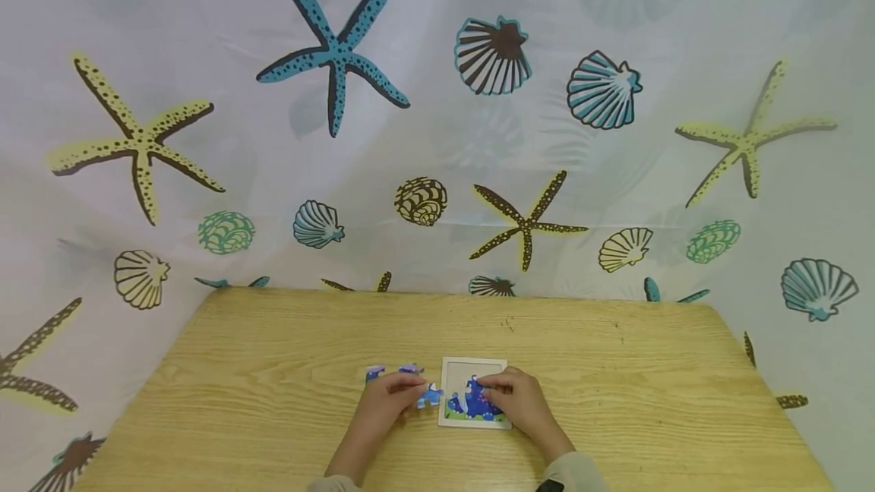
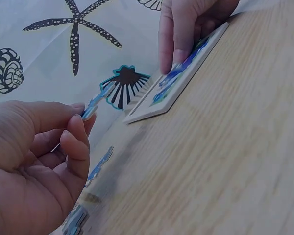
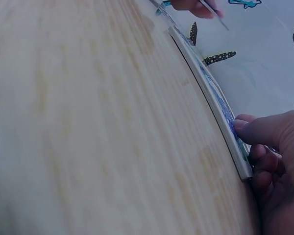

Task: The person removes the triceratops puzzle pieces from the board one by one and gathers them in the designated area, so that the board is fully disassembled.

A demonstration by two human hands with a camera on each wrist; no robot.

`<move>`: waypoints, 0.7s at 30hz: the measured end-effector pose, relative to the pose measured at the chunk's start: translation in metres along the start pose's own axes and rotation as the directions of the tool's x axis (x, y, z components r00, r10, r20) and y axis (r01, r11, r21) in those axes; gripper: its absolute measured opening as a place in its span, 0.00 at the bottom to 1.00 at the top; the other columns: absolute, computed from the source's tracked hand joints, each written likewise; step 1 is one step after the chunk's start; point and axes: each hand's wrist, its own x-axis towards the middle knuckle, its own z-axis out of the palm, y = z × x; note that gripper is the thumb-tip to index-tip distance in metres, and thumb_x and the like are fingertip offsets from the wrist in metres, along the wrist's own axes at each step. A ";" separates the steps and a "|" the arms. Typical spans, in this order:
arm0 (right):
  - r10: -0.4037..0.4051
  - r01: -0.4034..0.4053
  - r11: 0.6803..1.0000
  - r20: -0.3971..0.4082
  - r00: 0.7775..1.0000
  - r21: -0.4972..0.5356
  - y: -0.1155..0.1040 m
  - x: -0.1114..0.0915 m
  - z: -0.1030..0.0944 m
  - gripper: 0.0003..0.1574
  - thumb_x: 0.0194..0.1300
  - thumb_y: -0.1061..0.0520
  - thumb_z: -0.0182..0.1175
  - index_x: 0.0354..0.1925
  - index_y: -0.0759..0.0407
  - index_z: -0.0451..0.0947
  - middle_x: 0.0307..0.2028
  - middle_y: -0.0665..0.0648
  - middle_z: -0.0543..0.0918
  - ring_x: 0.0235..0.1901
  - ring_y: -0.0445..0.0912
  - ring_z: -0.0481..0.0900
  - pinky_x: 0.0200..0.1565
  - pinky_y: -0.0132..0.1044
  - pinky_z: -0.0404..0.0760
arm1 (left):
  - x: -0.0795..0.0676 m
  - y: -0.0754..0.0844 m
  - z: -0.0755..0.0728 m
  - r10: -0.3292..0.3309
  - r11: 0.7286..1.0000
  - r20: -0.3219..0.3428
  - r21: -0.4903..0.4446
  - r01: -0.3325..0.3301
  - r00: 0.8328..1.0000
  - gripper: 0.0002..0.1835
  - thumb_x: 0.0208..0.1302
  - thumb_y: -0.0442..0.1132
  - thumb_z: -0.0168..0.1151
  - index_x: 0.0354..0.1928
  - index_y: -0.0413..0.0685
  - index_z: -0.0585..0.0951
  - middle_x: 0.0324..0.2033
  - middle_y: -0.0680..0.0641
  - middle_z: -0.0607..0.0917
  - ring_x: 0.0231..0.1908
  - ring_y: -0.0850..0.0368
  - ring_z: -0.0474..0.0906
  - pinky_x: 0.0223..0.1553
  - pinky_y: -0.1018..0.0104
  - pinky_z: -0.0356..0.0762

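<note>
My left hand [image 1: 384,403] pinches a blue jigsaw puzzle piece [image 2: 94,104] between thumb and fingers, just left of a small puzzle tray [image 1: 475,361] with a pale rim. Several joined pieces [image 1: 476,407] fill the tray's lower part, forming a blue and purple picture with green along the bottom. On the tray's right side, my right hand [image 1: 522,403] touches these pieces with thumb and fingertips. In the left wrist view two of its fingers [image 2: 182,36] reach down fairly straight. Its thumb [image 3: 259,128] rests on the puzzle surface in the right wrist view.
Loose puzzle pieces lie on the wooden table [image 1: 636,393] behind and beside the left hand, among them one at the left [image 1: 374,373] and another [image 1: 411,367] nearer the tray. A white curtain [image 1: 410,143] printed with starfish and shells hangs behind the table.
</note>
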 end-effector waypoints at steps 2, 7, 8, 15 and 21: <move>-0.002 0.002 1.000 0.002 1.000 -0.006 0.000 0.000 0.000 0.09 0.57 0.63 0.66 0.39 0.59 0.86 0.24 0.47 0.73 0.23 0.38 0.66 0.24 0.29 0.68 | -0.002 -0.001 -0.006 -0.001 0.999 -0.025 0.034 0.002 1.000 0.13 0.57 0.42 0.68 0.40 0.40 0.84 0.29 0.50 0.83 0.24 0.61 0.71 0.24 0.72 0.72; 0.005 -0.005 1.000 0.006 1.000 -0.012 0.001 0.001 -0.001 0.10 0.58 0.63 0.65 0.40 0.58 0.86 0.24 0.47 0.73 0.23 0.38 0.66 0.25 0.29 0.68 | -0.007 -0.001 -0.017 0.019 0.991 -0.095 0.132 -0.006 0.995 0.09 0.56 0.39 0.68 0.37 0.41 0.85 0.32 0.50 0.85 0.32 0.59 0.77 0.32 0.70 0.76; 0.014 -0.014 1.000 0.006 1.000 -0.011 0.001 0.001 -0.001 0.10 0.58 0.63 0.65 0.40 0.58 0.86 0.25 0.47 0.73 0.23 0.38 0.66 0.25 0.28 0.68 | -0.008 -0.001 -0.018 0.030 0.987 -0.103 0.161 -0.013 0.994 0.08 0.57 0.38 0.68 0.37 0.41 0.85 0.32 0.50 0.85 0.33 0.59 0.78 0.34 0.69 0.77; 0.027 -0.027 1.000 0.006 1.000 -0.009 0.000 0.002 -0.001 0.10 0.58 0.64 0.65 0.40 0.58 0.86 0.24 0.47 0.72 0.23 0.39 0.66 0.25 0.29 0.67 | -0.008 -0.003 -0.019 0.120 0.935 -0.104 0.346 -0.077 0.987 0.02 0.56 0.32 0.67 0.32 0.42 0.85 0.28 0.51 0.84 0.32 0.60 0.76 0.35 0.67 0.75; 0.010 -0.010 1.000 -0.002 1.000 0.007 0.000 0.000 0.000 0.10 0.57 0.64 0.66 0.39 0.60 0.86 0.24 0.48 0.72 0.23 0.38 0.65 0.24 0.29 0.67 | -0.007 -0.004 -0.016 0.210 0.886 -0.102 0.440 -0.145 0.972 0.02 0.53 0.30 0.68 0.30 0.39 0.84 0.27 0.50 0.84 0.30 0.59 0.77 0.34 0.66 0.76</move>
